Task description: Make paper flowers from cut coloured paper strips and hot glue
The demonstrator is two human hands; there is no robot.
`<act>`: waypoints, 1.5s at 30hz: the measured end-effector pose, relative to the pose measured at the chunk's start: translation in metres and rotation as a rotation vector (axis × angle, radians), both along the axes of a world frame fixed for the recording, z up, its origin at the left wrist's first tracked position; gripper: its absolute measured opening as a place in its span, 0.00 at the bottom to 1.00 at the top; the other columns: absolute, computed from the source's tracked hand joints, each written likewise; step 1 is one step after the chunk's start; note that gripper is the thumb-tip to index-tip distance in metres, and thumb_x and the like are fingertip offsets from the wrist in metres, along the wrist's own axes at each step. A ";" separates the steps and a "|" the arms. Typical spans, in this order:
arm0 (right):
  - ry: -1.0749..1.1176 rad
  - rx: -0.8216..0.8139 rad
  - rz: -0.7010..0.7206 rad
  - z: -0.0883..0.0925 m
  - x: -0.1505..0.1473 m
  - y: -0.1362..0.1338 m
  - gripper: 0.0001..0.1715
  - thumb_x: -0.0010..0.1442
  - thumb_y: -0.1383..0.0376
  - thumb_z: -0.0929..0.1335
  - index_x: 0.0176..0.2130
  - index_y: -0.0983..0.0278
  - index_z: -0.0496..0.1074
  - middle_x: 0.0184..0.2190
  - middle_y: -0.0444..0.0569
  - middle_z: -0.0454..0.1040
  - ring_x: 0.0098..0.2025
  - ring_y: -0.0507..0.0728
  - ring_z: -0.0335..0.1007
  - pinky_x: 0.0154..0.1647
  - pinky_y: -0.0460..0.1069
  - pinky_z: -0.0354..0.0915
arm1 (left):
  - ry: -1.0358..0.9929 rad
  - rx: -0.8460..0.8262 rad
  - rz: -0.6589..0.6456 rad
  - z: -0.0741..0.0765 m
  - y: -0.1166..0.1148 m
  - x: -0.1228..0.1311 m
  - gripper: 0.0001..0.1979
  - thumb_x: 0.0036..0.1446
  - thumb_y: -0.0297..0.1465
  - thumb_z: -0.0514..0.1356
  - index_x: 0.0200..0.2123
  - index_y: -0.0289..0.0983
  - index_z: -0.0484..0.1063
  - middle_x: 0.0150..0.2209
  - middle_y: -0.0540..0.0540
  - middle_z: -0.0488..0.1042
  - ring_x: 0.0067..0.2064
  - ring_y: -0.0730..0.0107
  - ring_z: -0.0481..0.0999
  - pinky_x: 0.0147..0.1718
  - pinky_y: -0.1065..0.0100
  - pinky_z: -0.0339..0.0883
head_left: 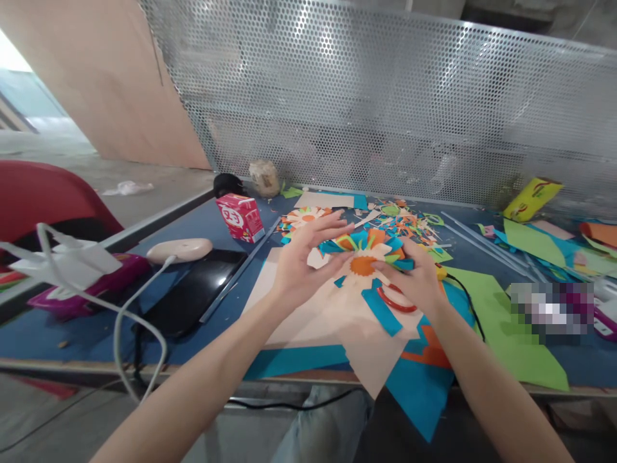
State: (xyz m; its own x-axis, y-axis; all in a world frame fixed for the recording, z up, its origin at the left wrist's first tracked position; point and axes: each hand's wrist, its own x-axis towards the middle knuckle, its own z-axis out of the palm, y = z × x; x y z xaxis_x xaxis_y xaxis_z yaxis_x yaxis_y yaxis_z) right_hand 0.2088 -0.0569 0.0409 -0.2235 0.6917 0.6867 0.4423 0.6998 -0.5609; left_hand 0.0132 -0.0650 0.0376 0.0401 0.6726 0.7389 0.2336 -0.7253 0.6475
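Observation:
A paper flower with an orange centre and blue, green, orange and pale petals is held above the papers. My right hand pinches its right side, thumb on the front near the centre and fingers behind. On the other side, my left hand has its fingers stretched out and apart, its thumb tip close to the centre. Whether that thumb touches the flower I cannot tell. A red loop handle, perhaps of scissors, shows below my right hand. Behind my left hand lies a second paper flower.
Pale sheets and green paper lie on the blue table. Paper scraps are heaped at the back, before a perforated metal panel. Leftward are a black phone, cabled white chargers and a pink box.

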 end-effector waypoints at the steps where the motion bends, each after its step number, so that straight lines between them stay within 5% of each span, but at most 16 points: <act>1: 0.026 -0.056 0.005 0.000 -0.001 0.001 0.15 0.50 0.59 0.70 0.23 0.62 0.60 0.19 0.38 0.61 0.21 0.47 0.55 0.21 0.43 0.56 | -0.051 -0.056 -0.039 0.001 0.001 0.001 0.26 0.47 0.32 0.64 0.52 0.38 0.65 0.44 0.41 0.75 0.49 0.61 0.73 0.48 0.60 0.66; 6: 0.121 -0.241 0.017 -0.003 -0.003 0.006 0.19 0.48 0.56 0.70 0.23 0.62 0.57 0.20 0.38 0.56 0.22 0.47 0.50 0.22 0.44 0.54 | -0.204 -0.354 -0.123 0.003 0.008 0.003 0.26 0.47 0.33 0.65 0.51 0.35 0.68 0.30 0.47 0.76 0.32 0.73 0.74 0.31 0.72 0.68; 13: 0.145 -0.297 0.018 -0.004 -0.003 0.007 0.19 0.46 0.55 0.71 0.23 0.62 0.58 0.20 0.38 0.56 0.22 0.48 0.51 0.23 0.45 0.55 | -0.260 -0.495 -0.146 0.002 0.011 0.002 0.24 0.43 0.32 0.67 0.47 0.36 0.72 0.14 0.58 0.60 0.19 0.81 0.62 0.20 0.77 0.57; 18: 0.147 -0.334 0.016 -0.006 -0.004 0.010 0.18 0.46 0.54 0.71 0.26 0.62 0.62 0.22 0.40 0.60 0.25 0.49 0.54 0.25 0.45 0.56 | -0.221 -0.507 -0.149 0.003 0.012 0.001 0.23 0.46 0.34 0.65 0.47 0.36 0.73 0.13 0.59 0.57 0.17 0.83 0.56 0.17 0.77 0.53; 23: 0.157 -0.327 -0.013 -0.004 -0.003 0.011 0.19 0.45 0.54 0.71 0.24 0.62 0.61 0.21 0.38 0.58 0.23 0.48 0.51 0.23 0.44 0.54 | -0.291 -0.556 -0.267 0.005 0.012 0.003 0.32 0.40 0.35 0.68 0.51 0.36 0.68 0.25 0.52 0.73 0.27 0.77 0.71 0.29 0.74 0.66; 28: 0.141 -0.319 -0.030 -0.005 -0.003 0.012 0.19 0.45 0.54 0.71 0.23 0.62 0.61 0.20 0.38 0.58 0.23 0.48 0.53 0.23 0.45 0.55 | -0.195 -0.580 -0.198 0.003 0.011 0.003 0.35 0.40 0.34 0.68 0.54 0.35 0.66 0.21 0.53 0.72 0.24 0.76 0.71 0.26 0.74 0.66; 31: 0.118 -0.279 -0.023 -0.008 -0.003 0.014 0.16 0.47 0.56 0.71 0.25 0.62 0.64 0.22 0.39 0.62 0.23 0.49 0.57 0.24 0.45 0.58 | -0.144 -0.537 -0.202 0.001 0.010 0.002 0.33 0.43 0.34 0.67 0.54 0.36 0.66 0.27 0.49 0.76 0.29 0.71 0.75 0.29 0.71 0.68; 34: 0.065 -0.051 -0.006 -0.010 0.000 0.014 0.08 0.53 0.60 0.69 0.31 0.61 0.67 0.27 0.43 0.70 0.29 0.52 0.66 0.30 0.47 0.64 | -0.150 -0.362 -0.293 -0.001 0.010 0.000 0.32 0.44 0.32 0.67 0.54 0.39 0.65 0.44 0.42 0.76 0.48 0.61 0.74 0.43 0.66 0.67; 38: -0.147 0.650 -0.013 -0.007 0.010 0.011 0.07 0.56 0.68 0.66 0.37 0.58 0.68 0.35 0.45 0.75 0.42 0.55 0.68 0.45 0.52 0.64 | -0.250 -0.212 -0.456 -0.002 0.014 -0.005 0.35 0.44 0.39 0.65 0.56 0.44 0.61 0.61 0.43 0.60 0.61 0.54 0.59 0.54 0.60 0.58; 41: -0.263 0.991 -0.109 -0.003 0.016 0.007 0.12 0.53 0.72 0.68 0.36 0.56 0.68 0.36 0.43 0.76 0.41 0.53 0.67 0.44 0.51 0.64 | -0.351 -0.448 -0.450 -0.002 0.016 -0.007 0.30 0.45 0.43 0.62 0.53 0.43 0.63 0.56 0.42 0.65 0.54 0.55 0.67 0.46 0.61 0.63; 45: -0.384 1.123 -0.165 0.000 0.014 0.002 0.11 0.51 0.73 0.70 0.30 0.56 0.68 0.34 0.41 0.75 0.39 0.52 0.64 0.44 0.50 0.63 | -0.356 -0.822 -0.476 0.000 0.010 -0.001 0.25 0.40 0.36 0.66 0.44 0.41 0.67 0.37 0.49 0.73 0.40 0.66 0.73 0.37 0.67 0.63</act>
State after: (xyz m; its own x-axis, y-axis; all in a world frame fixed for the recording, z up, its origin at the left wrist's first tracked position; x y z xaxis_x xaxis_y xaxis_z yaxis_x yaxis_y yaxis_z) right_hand 0.2232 -0.0553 0.0407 -0.5107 -0.2115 0.8333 0.5780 0.6331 0.5149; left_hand 0.0119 -0.0548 0.0375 0.3045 0.9495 0.0756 -0.2679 0.0092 0.9634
